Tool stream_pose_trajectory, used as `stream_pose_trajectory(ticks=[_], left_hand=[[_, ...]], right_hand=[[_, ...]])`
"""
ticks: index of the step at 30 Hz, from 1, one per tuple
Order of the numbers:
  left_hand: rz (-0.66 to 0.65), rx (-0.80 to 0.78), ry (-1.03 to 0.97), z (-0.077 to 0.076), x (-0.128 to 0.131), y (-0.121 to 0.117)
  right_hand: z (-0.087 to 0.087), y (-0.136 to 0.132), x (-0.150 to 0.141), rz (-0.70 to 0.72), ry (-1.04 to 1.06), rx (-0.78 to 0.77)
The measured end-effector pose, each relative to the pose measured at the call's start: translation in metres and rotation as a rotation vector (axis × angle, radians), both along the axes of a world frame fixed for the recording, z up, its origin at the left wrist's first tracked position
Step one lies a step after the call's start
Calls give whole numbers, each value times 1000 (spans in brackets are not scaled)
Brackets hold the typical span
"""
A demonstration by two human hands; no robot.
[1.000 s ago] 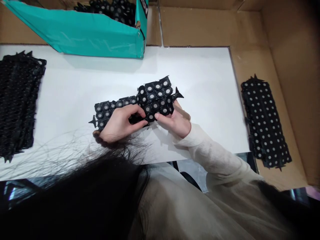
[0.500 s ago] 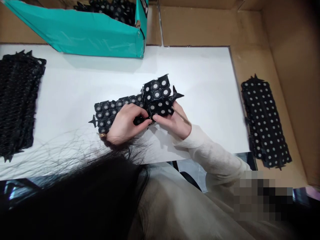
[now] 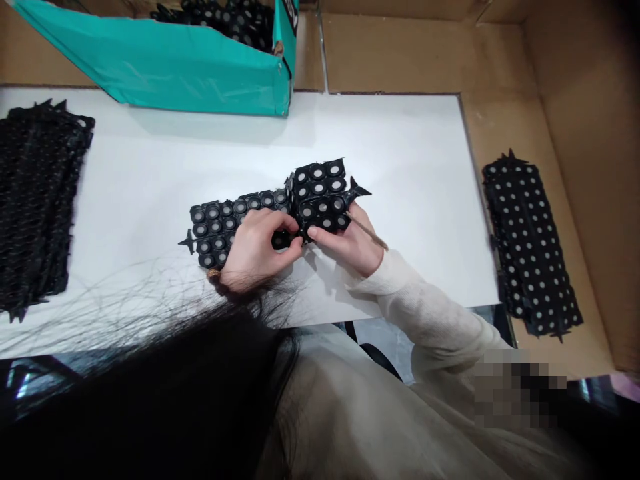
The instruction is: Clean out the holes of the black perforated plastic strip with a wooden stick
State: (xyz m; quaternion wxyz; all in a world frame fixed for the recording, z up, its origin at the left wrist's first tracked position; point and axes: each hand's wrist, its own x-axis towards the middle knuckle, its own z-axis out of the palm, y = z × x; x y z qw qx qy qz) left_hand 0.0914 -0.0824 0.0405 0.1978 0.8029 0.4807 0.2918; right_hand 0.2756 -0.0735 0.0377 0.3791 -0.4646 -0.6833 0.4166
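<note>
A black sheet of round pieces with pale centres (image 3: 214,225) lies on the white tabletop, bent upward at its right part. Over its middle rests my left hand (image 3: 260,247), thumb and index finger pinched at the near edge by the bend. My right hand (image 3: 353,240) grips the raised right part (image 3: 323,193), its thumb on top and the other fingers hidden beneath. Both thumbs are close together at the fold. Pointed fins stick out at both ends of the sheet. What the left fingertips pinch is too small to make out clearly.
A teal box (image 3: 200,77) full of black pieces (image 3: 235,20) stands at the back left. At the left lies a stack of black sheets (image 3: 37,207); at the right, another dotted stack (image 3: 533,247) on cardboard (image 3: 575,200). Long dark hair (image 3: 200,387) hangs across the lower left.
The raised right part of the sheet has shifted slightly right and flattened a little, showing more of its dotted face. Both hands stay almost in place, the left thumb slightly apart from the right one.
</note>
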Motion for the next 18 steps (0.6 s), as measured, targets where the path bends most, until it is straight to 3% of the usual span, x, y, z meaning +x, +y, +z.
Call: stream_pose_trajectory(ticks=[7,13,18], left_hand=[[82,42,-50,1,-4,5],[-89,-102,-133,-5,-4,14],[-100,-194,-207,-12,0,27]], right_hand=[[7,-1,-1,27,102,-128],[3,-5,-1,-58,194,-207],[3,-4,5,-100,155,-220]])
